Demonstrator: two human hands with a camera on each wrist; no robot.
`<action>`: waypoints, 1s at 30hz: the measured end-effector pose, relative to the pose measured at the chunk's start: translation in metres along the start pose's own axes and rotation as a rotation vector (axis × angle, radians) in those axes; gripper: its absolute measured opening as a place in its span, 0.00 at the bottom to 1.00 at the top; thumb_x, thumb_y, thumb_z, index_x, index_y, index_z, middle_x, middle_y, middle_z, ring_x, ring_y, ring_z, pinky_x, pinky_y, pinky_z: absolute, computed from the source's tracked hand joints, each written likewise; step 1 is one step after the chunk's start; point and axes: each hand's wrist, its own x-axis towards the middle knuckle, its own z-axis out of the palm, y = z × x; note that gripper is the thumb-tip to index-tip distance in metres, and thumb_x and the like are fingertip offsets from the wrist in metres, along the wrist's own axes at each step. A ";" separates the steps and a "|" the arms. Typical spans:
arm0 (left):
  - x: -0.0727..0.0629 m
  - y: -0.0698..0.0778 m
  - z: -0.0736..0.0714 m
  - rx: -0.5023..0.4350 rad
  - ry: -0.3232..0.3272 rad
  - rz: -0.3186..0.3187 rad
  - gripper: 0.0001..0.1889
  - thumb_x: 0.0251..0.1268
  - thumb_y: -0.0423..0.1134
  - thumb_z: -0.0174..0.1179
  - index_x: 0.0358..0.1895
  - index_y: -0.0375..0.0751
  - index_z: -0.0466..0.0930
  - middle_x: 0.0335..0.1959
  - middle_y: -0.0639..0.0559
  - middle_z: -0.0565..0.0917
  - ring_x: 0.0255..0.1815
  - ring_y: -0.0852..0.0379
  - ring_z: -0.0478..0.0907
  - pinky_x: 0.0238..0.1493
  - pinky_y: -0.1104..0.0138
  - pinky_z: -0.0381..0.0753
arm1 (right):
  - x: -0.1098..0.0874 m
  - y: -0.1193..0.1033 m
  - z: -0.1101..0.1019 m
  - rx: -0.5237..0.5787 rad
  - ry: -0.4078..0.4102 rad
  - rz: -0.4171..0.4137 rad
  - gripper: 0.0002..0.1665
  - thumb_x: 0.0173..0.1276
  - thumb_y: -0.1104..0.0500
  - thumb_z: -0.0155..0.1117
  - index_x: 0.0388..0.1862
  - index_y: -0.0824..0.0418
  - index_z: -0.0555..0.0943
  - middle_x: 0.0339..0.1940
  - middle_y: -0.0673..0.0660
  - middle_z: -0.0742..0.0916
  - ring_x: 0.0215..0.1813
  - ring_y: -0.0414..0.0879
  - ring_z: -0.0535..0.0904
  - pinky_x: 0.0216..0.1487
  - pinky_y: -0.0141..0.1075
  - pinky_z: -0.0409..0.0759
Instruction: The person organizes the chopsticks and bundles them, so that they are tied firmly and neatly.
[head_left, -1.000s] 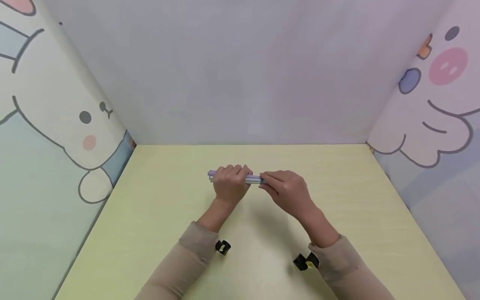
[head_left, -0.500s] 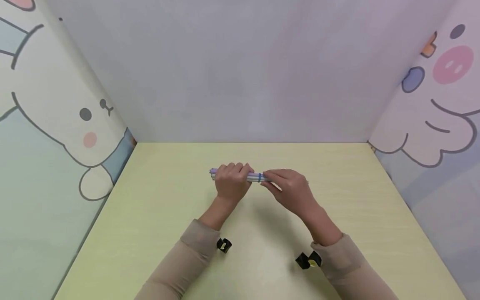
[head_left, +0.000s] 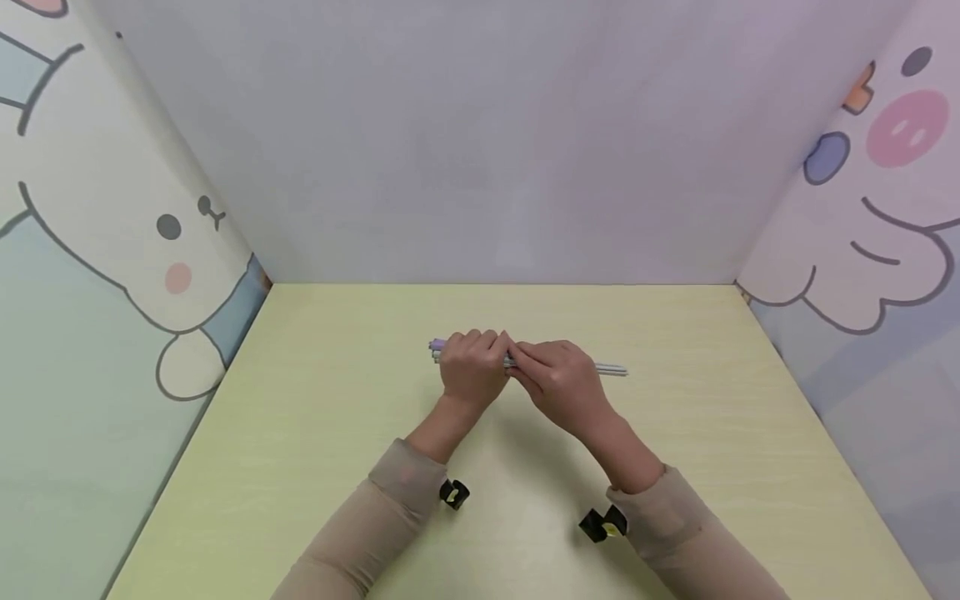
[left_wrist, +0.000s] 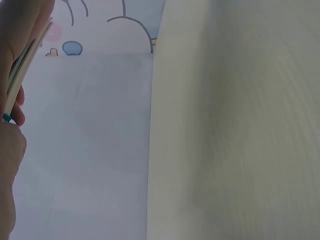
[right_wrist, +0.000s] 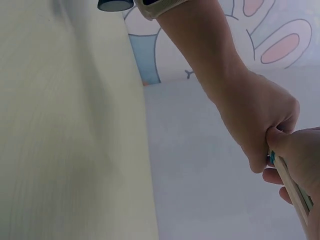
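Note:
A bundle of slim pastel chopsticks (head_left: 611, 369) lies crosswise in the hands above the table, with purple and pale ends sticking out at the left. My left hand (head_left: 474, 367) grips the thicker left part in a fist. Right against it, my right hand (head_left: 562, 379) pinches the bundle between thumb and fingers. A teal band (right_wrist: 272, 157) goes round the sticks where the two hands meet, partly hidden by the fingers. In the right wrist view, beige and greenish sticks run out below the right thumb.
The pale yellow table (head_left: 337, 500) spreads beneath the hands. A plain grey wall (head_left: 487, 167) stands behind it, with cartoon-printed walls at left and right. Black wrist devices (head_left: 604, 525) hang by both rolled sleeves.
My right hand has slid left along the bundle up to the left hand, covering the band in the head view. The thin right ends of the chopsticks now show past it.

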 end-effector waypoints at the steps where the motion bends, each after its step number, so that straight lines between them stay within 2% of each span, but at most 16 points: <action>1: 0.000 0.000 0.000 0.002 -0.001 0.008 0.08 0.49 0.36 0.70 0.18 0.45 0.82 0.11 0.57 0.75 0.10 0.60 0.66 0.15 0.68 0.60 | 0.001 0.000 0.000 0.006 -0.008 -0.001 0.25 0.53 0.60 0.81 0.49 0.68 0.88 0.41 0.59 0.91 0.38 0.51 0.89 0.41 0.44 0.85; 5: 0.000 -0.003 0.001 0.009 0.009 -0.009 0.09 0.49 0.37 0.70 0.17 0.45 0.80 0.12 0.56 0.77 0.11 0.59 0.67 0.15 0.67 0.62 | 0.000 0.004 -0.002 0.031 -0.021 0.031 0.28 0.49 0.58 0.84 0.49 0.68 0.87 0.40 0.59 0.91 0.38 0.51 0.89 0.41 0.45 0.85; 11: 0.001 -0.013 0.000 0.001 0.012 -0.049 0.07 0.50 0.37 0.69 0.20 0.44 0.82 0.15 0.54 0.81 0.13 0.56 0.71 0.18 0.65 0.67 | -0.004 0.017 -0.012 0.010 -0.050 0.065 0.21 0.52 0.60 0.82 0.44 0.67 0.89 0.37 0.59 0.91 0.35 0.52 0.89 0.37 0.46 0.85; 16: 0.000 -0.018 -0.004 0.008 0.011 -0.036 0.09 0.51 0.40 0.71 0.21 0.44 0.83 0.17 0.53 0.82 0.16 0.55 0.77 0.24 0.63 0.75 | -0.006 0.023 -0.016 0.016 -0.078 0.063 0.21 0.52 0.60 0.82 0.45 0.67 0.89 0.35 0.59 0.91 0.32 0.51 0.88 0.34 0.43 0.85; 19: 0.000 -0.022 -0.008 0.023 0.017 -0.026 0.12 0.50 0.44 0.74 0.19 0.44 0.82 0.17 0.53 0.83 0.18 0.55 0.79 0.29 0.61 0.78 | -0.007 0.024 -0.016 0.025 -0.066 0.054 0.22 0.50 0.61 0.82 0.45 0.68 0.89 0.35 0.59 0.90 0.32 0.51 0.88 0.33 0.43 0.86; 22: 0.000 -0.030 -0.011 0.030 0.001 -0.043 0.15 0.53 0.49 0.72 0.19 0.44 0.82 0.17 0.53 0.83 0.18 0.54 0.79 0.32 0.59 0.79 | -0.009 0.027 -0.016 0.023 -0.026 0.039 0.22 0.49 0.62 0.82 0.43 0.69 0.88 0.34 0.60 0.90 0.32 0.53 0.88 0.33 0.45 0.85; 26: -0.001 -0.041 -0.013 0.006 -0.046 -0.092 0.18 0.56 0.53 0.70 0.19 0.43 0.82 0.17 0.52 0.82 0.17 0.53 0.77 0.25 0.60 0.76 | -0.012 0.034 -0.017 0.004 0.014 0.047 0.21 0.49 0.60 0.83 0.41 0.68 0.89 0.32 0.59 0.90 0.30 0.52 0.87 0.30 0.44 0.85; 30: -0.003 -0.046 -0.015 -0.076 -0.079 -0.106 0.19 0.54 0.52 0.74 0.20 0.42 0.82 0.16 0.51 0.81 0.15 0.53 0.75 0.17 0.64 0.71 | -0.014 0.041 -0.020 -0.039 0.014 0.108 0.20 0.47 0.54 0.84 0.36 0.64 0.89 0.28 0.57 0.89 0.25 0.48 0.85 0.23 0.40 0.81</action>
